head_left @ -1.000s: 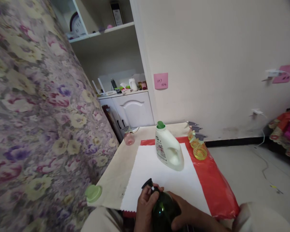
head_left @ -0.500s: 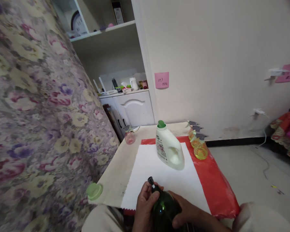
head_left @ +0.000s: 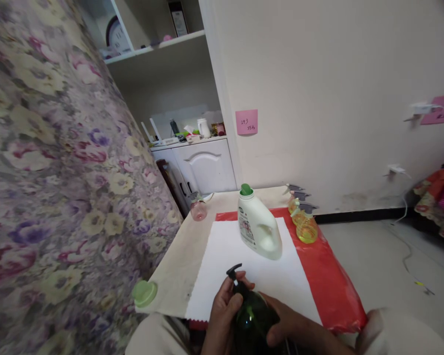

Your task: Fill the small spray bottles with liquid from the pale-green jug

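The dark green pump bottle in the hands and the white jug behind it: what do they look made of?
The green pump bottle looks like translucent glossy plastic, possibly glass: light glints on it and shines through. Its pump head is matte black plastic. The white jug appears to be opaque, smooth moulded plastic with a built-in handle and green cap.

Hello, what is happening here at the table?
A person holds a dark green pump bottle in both hands at the near edge of the table. The left hand grips the neck just below the black pump head; the right hand holds the body. Farther back stand a white detergent jug on a white sheet, yellow spray bottles and a pink one.
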{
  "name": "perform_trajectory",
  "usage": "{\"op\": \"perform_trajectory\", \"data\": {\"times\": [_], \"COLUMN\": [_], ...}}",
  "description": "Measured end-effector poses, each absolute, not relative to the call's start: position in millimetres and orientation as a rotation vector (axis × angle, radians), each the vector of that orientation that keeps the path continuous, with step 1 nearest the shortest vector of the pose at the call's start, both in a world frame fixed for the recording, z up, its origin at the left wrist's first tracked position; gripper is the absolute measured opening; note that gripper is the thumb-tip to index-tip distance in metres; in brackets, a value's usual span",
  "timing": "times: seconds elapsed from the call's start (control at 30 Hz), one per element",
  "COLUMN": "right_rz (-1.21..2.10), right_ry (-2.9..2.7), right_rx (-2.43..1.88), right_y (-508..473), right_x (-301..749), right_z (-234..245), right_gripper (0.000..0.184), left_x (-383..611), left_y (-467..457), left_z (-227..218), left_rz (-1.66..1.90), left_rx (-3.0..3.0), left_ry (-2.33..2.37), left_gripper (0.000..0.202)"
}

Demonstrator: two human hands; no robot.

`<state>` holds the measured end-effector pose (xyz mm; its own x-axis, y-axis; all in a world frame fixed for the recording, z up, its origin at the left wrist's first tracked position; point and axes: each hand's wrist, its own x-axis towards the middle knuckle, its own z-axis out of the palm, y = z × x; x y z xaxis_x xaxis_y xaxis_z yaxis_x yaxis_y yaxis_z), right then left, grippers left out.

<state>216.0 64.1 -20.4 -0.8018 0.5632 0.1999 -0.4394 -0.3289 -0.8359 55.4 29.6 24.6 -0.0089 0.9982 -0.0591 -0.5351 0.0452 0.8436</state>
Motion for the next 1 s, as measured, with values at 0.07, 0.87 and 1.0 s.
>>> {"op": "perform_trajectory", "data": {"times": [0.07,0.87,1.0], "right_rz": [2.172,2.206,2.228], "right_ry": [-1.274,-1.289,-1.253], "right_rx": [-0.145,-0.135,-0.112], "right_y": [64,62,61], "right_x": [217,215,213], "right_z": [-18,-10,-11], "right_gripper": [0.081,0.08,0.085], "left_x": [54,53,52], "left_y": [28,27,25], "left_z": [27,22,26], "left_rz": [1.343,1.431,1.369], "left_rx": [0.752,0.771,0.764], "left_ry": [0.796,0.784,0.788], "left_gripper": [0.045,0.05,0.036]}}
